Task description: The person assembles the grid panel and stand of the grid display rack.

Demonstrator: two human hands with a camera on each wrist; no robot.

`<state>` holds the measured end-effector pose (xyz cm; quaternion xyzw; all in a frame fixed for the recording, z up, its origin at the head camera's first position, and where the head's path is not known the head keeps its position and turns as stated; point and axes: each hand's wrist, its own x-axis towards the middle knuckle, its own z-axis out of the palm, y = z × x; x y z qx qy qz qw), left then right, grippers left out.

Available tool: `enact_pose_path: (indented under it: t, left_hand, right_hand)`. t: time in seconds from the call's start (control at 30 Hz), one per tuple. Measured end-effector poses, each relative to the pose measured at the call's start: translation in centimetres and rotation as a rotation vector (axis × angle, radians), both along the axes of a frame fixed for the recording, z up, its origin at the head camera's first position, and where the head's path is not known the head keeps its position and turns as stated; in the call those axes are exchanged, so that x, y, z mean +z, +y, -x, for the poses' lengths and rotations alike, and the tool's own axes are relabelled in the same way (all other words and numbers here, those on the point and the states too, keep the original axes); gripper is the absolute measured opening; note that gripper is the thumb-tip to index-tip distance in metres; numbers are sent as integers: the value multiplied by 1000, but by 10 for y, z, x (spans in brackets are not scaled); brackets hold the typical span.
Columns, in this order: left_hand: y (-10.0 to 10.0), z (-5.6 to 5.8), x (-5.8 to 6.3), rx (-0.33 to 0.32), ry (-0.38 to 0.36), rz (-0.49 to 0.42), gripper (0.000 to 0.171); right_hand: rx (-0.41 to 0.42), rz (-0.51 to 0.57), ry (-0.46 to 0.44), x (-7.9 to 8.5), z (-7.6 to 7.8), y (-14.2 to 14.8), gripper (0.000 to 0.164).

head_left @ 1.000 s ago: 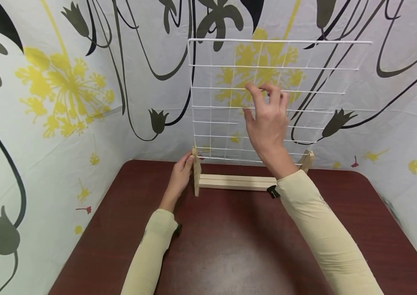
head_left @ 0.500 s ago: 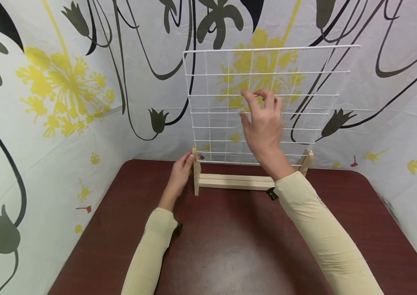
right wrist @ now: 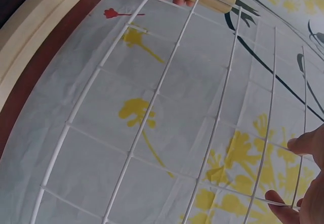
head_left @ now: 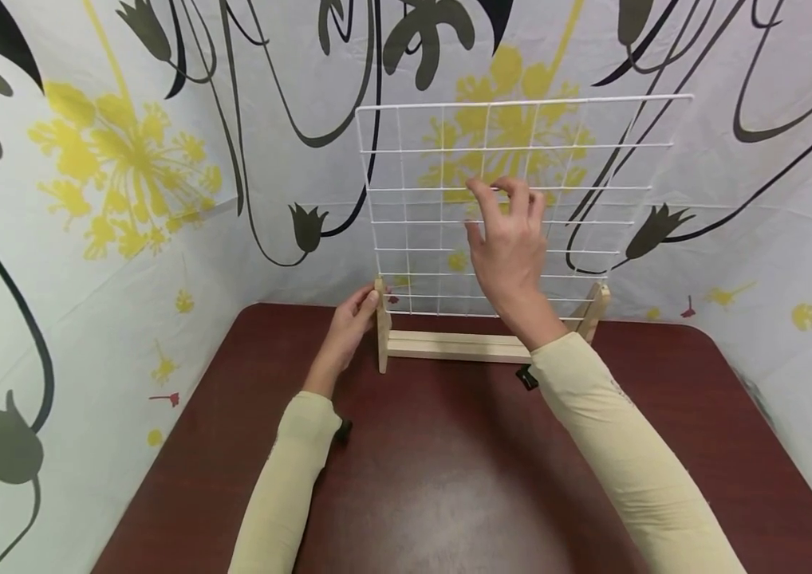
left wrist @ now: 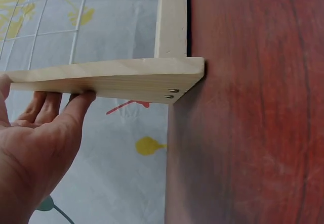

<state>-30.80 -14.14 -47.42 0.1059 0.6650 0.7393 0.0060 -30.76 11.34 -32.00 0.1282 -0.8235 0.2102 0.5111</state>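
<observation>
A white wire grid [head_left: 521,103] rises, tilted, between the two side pieces of a pale wooden stand [head_left: 456,346]. My right hand [head_left: 511,247] holds the grid near its middle, fingers hooked at a wire. In the right wrist view, its thumb and a fingertip [right wrist: 283,213] lie at the wires. At the stand's left side piece [head_left: 381,331] is my left hand [head_left: 348,331]. The left wrist view has its fingers beneath this wooden board [left wrist: 116,80] and the thumb at its edge, pinching it. My right forearm hides part of the stand's right end.
The stand is at the far edge of a dark red-brown table [head_left: 449,478]. Close behind it hangs a patterned white cloth [head_left: 270,159]. The right side piece [head_left: 598,303] leans outward. A small black object [head_left: 526,376] shows beside my right cuff.
The grid's top edge has come down and shifted left. My right hand has moved slightly left and down with it. My left hand stays at the left side piece.
</observation>
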Motion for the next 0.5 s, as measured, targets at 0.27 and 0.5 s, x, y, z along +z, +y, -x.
enact_pose_path:
  t: [0.27, 0.5]
  left_hand:
    - [12, 5, 27, 76, 71, -13, 46]
    - [43, 22, 115, 274, 423, -127, 45]
  right_hand:
    - [-25, -4, 33, -4, 1, 6, 58]
    - [-13, -24, 36, -9, -1, 9, 54]
